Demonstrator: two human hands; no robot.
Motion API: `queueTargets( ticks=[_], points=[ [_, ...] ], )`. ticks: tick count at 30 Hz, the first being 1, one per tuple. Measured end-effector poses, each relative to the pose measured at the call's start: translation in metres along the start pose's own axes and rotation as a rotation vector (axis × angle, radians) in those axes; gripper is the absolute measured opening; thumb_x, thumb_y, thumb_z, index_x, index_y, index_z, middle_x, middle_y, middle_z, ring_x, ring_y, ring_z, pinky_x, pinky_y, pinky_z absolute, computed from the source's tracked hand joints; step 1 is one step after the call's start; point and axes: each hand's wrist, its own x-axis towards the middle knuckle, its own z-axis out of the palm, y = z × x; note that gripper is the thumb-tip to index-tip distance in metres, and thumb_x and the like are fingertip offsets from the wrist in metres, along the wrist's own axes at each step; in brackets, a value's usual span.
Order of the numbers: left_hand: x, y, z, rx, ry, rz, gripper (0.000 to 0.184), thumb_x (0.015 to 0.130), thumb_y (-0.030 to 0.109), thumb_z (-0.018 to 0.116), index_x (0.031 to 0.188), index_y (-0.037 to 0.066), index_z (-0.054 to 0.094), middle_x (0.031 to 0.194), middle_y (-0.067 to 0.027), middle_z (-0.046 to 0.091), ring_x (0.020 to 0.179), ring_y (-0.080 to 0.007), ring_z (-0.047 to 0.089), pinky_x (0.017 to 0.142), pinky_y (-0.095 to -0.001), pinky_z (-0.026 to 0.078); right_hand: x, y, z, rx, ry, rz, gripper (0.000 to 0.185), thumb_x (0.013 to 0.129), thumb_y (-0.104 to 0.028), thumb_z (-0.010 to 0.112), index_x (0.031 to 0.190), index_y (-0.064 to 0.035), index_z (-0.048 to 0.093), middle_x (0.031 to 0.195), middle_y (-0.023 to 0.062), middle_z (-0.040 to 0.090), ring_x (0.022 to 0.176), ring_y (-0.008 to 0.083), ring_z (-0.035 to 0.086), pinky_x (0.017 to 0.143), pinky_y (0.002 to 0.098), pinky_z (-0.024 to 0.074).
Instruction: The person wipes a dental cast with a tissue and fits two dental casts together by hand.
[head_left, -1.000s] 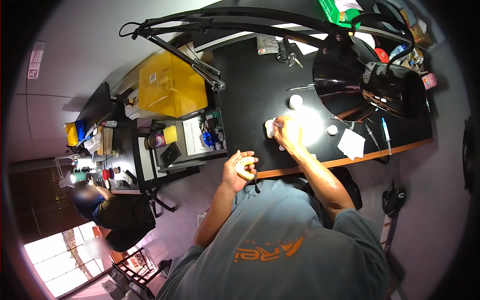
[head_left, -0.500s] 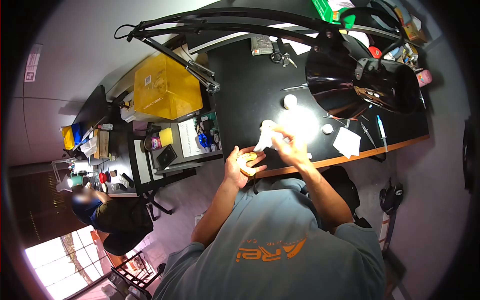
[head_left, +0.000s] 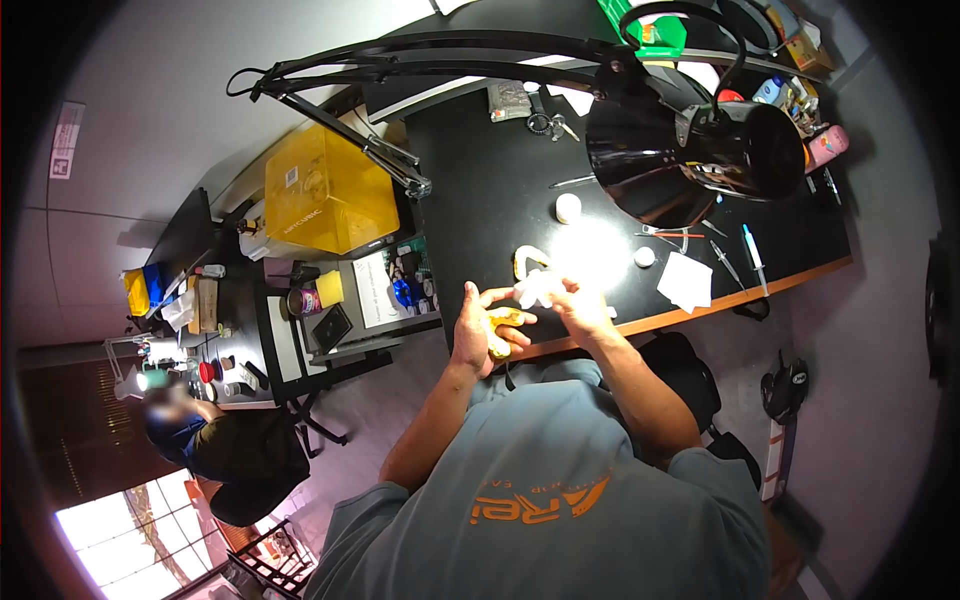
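Note:
My left hand [head_left: 474, 338] holds a yellow curved piece [head_left: 499, 345], shaped like part of a dental arch, against its palm and fingers. Some of its fingers are extended around the piece. Close beside it, my right hand [head_left: 592, 318] pinches a crumpled white tissue [head_left: 540, 289], which reaches the fingertips of my left hand. Whether the tissue touches the yellow piece, I cannot tell. Just beyond both hands, a second horseshoe-shaped piece [head_left: 521, 262], yellowish at its edge, lies on the black table [head_left: 470, 200].
A black desk lamp [head_left: 650, 160] lights the work spot from above. Around it are a white round jar [head_left: 568, 208], a small white lid [head_left: 644, 257], white paper squares [head_left: 686, 282] and a syringe [head_left: 753, 258]. A yellow box [head_left: 330, 190] stands left. Another person [head_left: 225, 435] sits far left.
My right hand has drawn back slightly toward my body with the tissue, which now looks more bunched. The horseshoe piece on the table shows more fully. My left hand keeps the yellow piece.

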Motion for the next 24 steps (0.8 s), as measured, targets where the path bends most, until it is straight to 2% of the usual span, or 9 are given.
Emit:
queueTargets(
  ticks=[4,8,10,12,14,15,18,19,24],
  points=[
    [-0.004,0.007,0.001,-0.131,0.016,-0.040,0.087,0.103,0.074,0.023,0.139,0.000,0.052,0.104,-0.0271,0.071,0.067,-0.0268,0.073,0.055,-0.0345,0.060,-0.002,-0.020,-0.006,0.138,0.122,0.082,0.027,0.096,-0.011,0.069,0.120,0.0017,0.068,0.112,0.0105,0.073,0.107,0.0211,0.069,0.096,0.0359,0.0541],
    [-0.007,0.010,-0.005,-0.184,-0.180,-0.031,0.077,0.103,0.074,0.027,0.121,0.005,0.055,0.103,-0.0294,0.070,0.062,-0.0284,0.071,0.054,-0.0329,0.057,-0.006,-0.022,0.002,0.225,0.125,0.133,0.028,0.098,-0.013,0.068,0.121,0.0019,0.066,0.114,0.0128,0.073,0.114,0.0263,0.069,0.101,0.0412,0.0542],
    [-0.009,0.014,0.001,-0.097,-0.257,-0.002,0.076,0.101,0.077,0.027,0.114,0.006,0.053,0.100,-0.0301,0.070,0.057,-0.0275,0.069,0.051,-0.0323,0.055,-0.007,-0.018,0.008,0.251,-0.047,0.202,0.028,0.098,-0.013,0.068,0.122,0.0022,0.065,0.116,0.0140,0.072,0.117,0.0272,0.067,0.101,0.0418,0.0540],
    [-0.010,0.016,0.007,-0.069,-0.371,0.024,0.079,0.100,0.078,0.027,0.115,0.005,0.052,0.098,-0.0300,0.071,0.055,-0.0269,0.068,0.050,-0.0323,0.055,-0.008,-0.015,0.011,0.206,-0.302,0.322,0.023,0.099,-0.012,0.064,0.116,0.0018,0.068,0.097,0.0083,0.069,0.080,0.0152,0.065,0.077,0.0301,0.0549],
    [-0.007,0.013,0.006,-0.056,-0.393,0.046,0.086,0.099,0.080,0.024,0.121,0.003,0.052,0.094,-0.0289,0.071,0.054,-0.0260,0.067,0.050,-0.0314,0.054,-0.018,-0.010,0.026,0.250,-0.285,0.292,0.022,0.098,-0.012,0.064,0.113,0.0028,0.070,0.088,0.0043,0.064,0.067,0.0124,0.056,0.068,0.0264,0.0506],
    [-0.007,0.017,0.003,-0.055,-0.419,0.046,0.087,0.099,0.080,0.023,0.123,0.002,0.052,0.093,-0.0287,0.072,0.054,-0.0258,0.067,0.050,-0.0313,0.055,-0.016,-0.015,0.021,0.197,-0.368,0.290,0.023,0.097,-0.012,0.065,0.113,0.0029,0.071,0.092,0.0048,0.067,0.073,0.0118,0.060,0.071,0.0257,0.0509],
    [-0.012,0.024,-0.001,0.066,-0.408,0.071,0.094,0.096,0.084,0.020,0.136,0.003,0.046,0.094,-0.0270,0.073,0.054,-0.0238,0.067,0.051,-0.0296,0.055,-0.015,-0.030,0.013,-0.064,-0.273,0.350,0.021,0.096,-0.010,0.067,0.113,0.0010,0.071,0.098,0.0061,0.071,0.082,0.0109,0.064,0.076,0.0266,0.0528],
    [-0.015,0.026,0.000,0.121,-0.381,0.092,0.095,0.095,0.086,0.020,0.138,0.004,0.045,0.094,-0.0266,0.073,0.054,-0.0233,0.067,0.051,-0.0292,0.055,-0.011,-0.032,0.009,-0.095,-0.308,0.284,0.020,0.095,-0.008,0.070,0.113,-0.0013,0.073,0.103,0.0065,0.073,0.091,0.0110,0.067,0.083,0.0276,0.0540],
    [-0.019,0.027,0.006,0.272,-0.246,0.186,0.097,0.094,0.086,0.013,0.152,0.010,0.033,0.092,-0.0166,0.073,0.053,-0.0139,0.062,0.048,-0.0231,0.048,-0.016,-0.061,0.046,-0.258,-0.170,-0.074,0.010,0.090,-0.004,0.073,0.100,-0.0020,0.075,0.095,0.0067,0.075,0.092,0.0128,0.069,0.084,0.0281,0.0541]
  ],
)
